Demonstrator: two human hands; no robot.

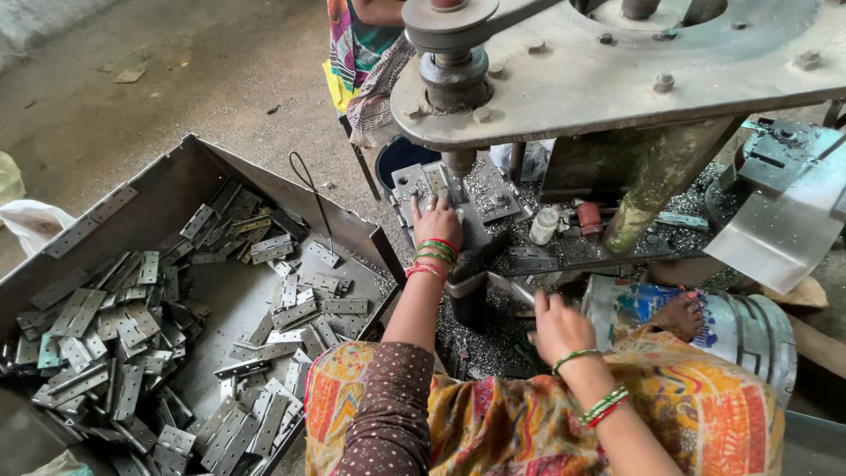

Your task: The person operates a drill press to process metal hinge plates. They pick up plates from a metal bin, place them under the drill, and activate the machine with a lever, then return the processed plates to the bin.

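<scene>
My left hand [436, 222] reaches forward and presses a grey metal hinge plate [426, 183] onto the small work bed under the spindle [458, 161] of a drill press. Red and green bangles ring that wrist. My right hand [558, 324] rests lower, near my knee, on a heap of metal shavings [493, 339]; its fingers are curled and whether it holds something I cannot tell. A large grey metal tray [167, 176] at the left holds several perforated hinge plates [291, 308].
The heavy machine table [634, 79] with belt pulley [449, 18] overhangs the work spot. A painted tin can [749, 326] lies beside my bare foot [683, 316]. A small white bottle [544, 225] stands behind. Another person in colourful cloth [361, 62] sits beyond.
</scene>
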